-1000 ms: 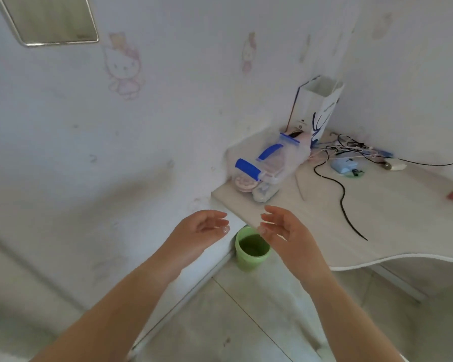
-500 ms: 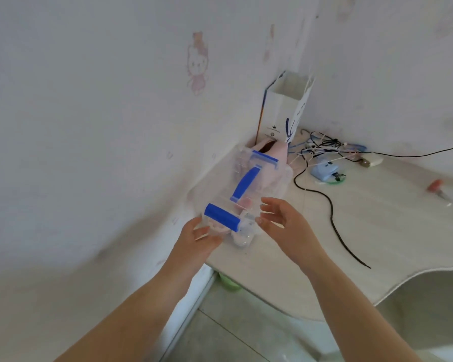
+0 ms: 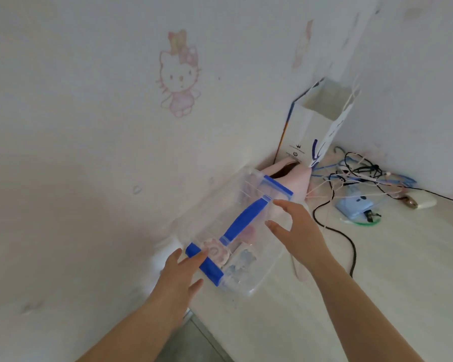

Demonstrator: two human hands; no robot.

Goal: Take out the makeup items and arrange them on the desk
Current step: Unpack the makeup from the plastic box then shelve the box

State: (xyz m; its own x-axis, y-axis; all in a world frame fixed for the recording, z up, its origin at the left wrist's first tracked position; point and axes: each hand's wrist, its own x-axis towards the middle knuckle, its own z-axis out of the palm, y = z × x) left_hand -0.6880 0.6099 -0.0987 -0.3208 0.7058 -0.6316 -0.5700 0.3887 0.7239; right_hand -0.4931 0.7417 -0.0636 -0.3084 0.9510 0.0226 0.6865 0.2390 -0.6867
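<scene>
Makeup box, clear stiff plastic with blue clasps, lies on the surface against the wall. Probably light and slippery; best held by both ends. Left hand and right hand reach with fingers spread, gripping nothing.

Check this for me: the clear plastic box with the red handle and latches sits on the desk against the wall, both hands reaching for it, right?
Not quite. The head view shows the handle and latches on the clear plastic box are blue, not red. The rest holds: it sits on the desk against the wall, with the left hand at its near latch and the right hand at its side.
</scene>
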